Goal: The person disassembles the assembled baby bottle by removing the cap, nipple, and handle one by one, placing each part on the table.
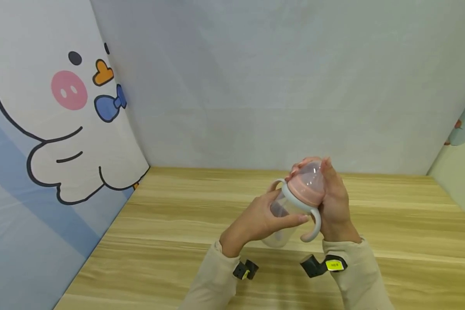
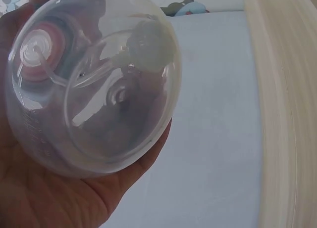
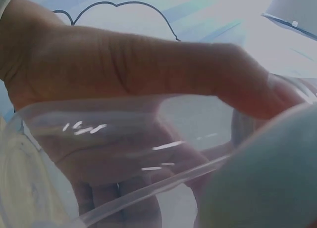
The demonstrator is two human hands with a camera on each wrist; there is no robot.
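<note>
A clear baby bottle [image 1: 280, 236] with a pink collar [image 1: 304, 192], a see-through dome cap [image 1: 314, 173] and a white two-handled ring [image 1: 315, 224] is held tilted above the table. Around its body my left hand [image 1: 257, 218] grips, thumb near one handle. My right hand [image 1: 336, 204] holds the collar and cap from the far side and the right, some fingers hidden behind. The left wrist view looks up through the bottle's base [image 2: 119, 104] at a thin straw [image 2: 94, 74]. In the right wrist view, the left thumb [image 3: 173, 67] lies along the bottle.
A wood-grain table [image 1: 170, 241] lies beneath the hands. Behind it rises a plain pale backdrop [image 1: 255, 86], and a cartoon-printed panel [image 1: 81, 142] stands at the left. Each sleeve carries a small black camera, one at the left wrist [image 1: 245, 269] and one at the right [image 1: 317, 265].
</note>
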